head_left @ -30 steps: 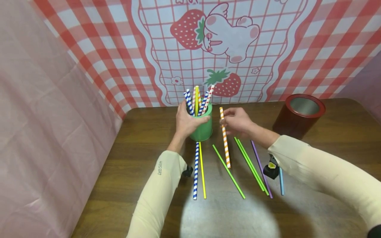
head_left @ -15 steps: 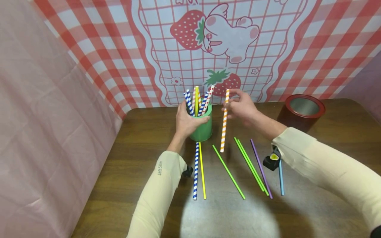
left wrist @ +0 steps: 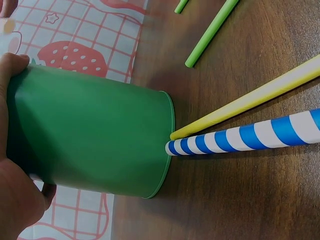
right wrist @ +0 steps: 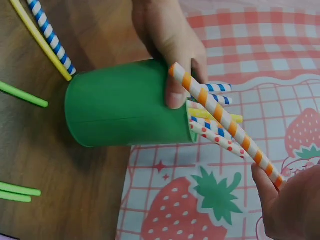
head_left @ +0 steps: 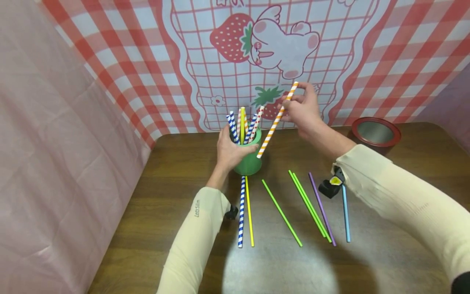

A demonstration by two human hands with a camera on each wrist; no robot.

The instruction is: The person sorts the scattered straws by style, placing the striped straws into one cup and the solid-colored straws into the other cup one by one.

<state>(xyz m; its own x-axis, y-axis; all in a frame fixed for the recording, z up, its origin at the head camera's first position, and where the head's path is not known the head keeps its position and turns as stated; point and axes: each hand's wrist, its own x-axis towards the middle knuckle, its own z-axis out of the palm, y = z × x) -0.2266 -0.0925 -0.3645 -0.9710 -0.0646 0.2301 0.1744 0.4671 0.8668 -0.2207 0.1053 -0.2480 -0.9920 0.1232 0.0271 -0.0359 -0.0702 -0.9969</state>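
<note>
In the head view my left hand [head_left: 229, 152] grips a green can [head_left: 250, 164] near its rim, fingers and thumb round its sides. Several paper straws stand in that can, among them blue-striped ones, a yellow straw [head_left: 242, 124] and a red-dotted straw [head_left: 258, 118]. My right hand [head_left: 305, 109] pinches an orange-and-white striped straw [head_left: 273, 128] near its upper end. This straw slants, its lower end just right of the can in the head view. From the right wrist, the striped straw [right wrist: 230, 125] passes in front of the can's mouth and left thumb. The can's inside is hidden.
On the brown table [head_left: 176, 228] lie a blue-striped straw [head_left: 241, 216], a yellow straw [head_left: 250, 216], several green straws [head_left: 282, 212], a purple straw [head_left: 322, 208] and a blue straw [head_left: 346, 216]. A red can [head_left: 395, 134] stands at the back right. Behind hangs a checked cloth [head_left: 147, 45].
My right hand has lifted the orange-striped straw up and away from the table. The straw has tilted, its lower end swinging left toward the green can. My left hand has stayed put.
</note>
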